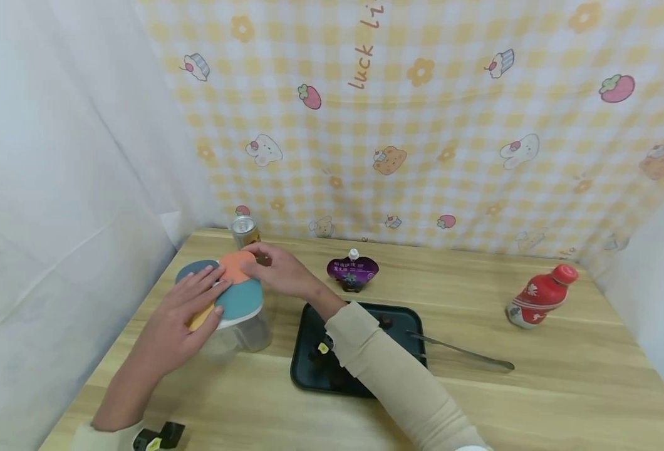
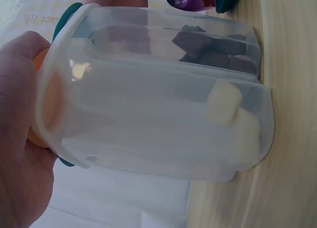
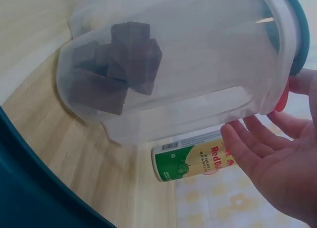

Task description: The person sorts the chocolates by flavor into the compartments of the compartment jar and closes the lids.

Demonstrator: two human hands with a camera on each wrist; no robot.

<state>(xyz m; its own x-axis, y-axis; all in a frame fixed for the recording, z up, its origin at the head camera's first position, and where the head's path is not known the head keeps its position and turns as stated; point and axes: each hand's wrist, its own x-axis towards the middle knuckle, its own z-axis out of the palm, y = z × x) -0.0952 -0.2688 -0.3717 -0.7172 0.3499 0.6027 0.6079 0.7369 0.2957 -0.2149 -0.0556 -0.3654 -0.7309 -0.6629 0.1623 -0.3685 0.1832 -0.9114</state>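
Note:
A clear compartment container (image 1: 251,332) stands at the left of the table, topped with blue, teal, yellow and orange lids. My left hand (image 1: 188,313) lies across the lids, palm down, fingers stretched over the yellow and blue ones. My right hand (image 1: 287,270) pinches the edge of the orange lid (image 1: 235,266) at the far side, thumb on top. In the right wrist view its other fingers (image 3: 247,144) are at the rim. Dark chunks (image 3: 131,57) fill the bottom of one compartment, and pale pieces (image 2: 225,102) lie in another.
Behind the container stands a drink can (image 1: 245,232). A dark tray (image 1: 304,360) lies under my right forearm, with metal tongs (image 1: 461,352) resting over its right edge. A purple spouted pouch (image 1: 352,271) stands behind it; a red bottle (image 1: 540,297) is far right.

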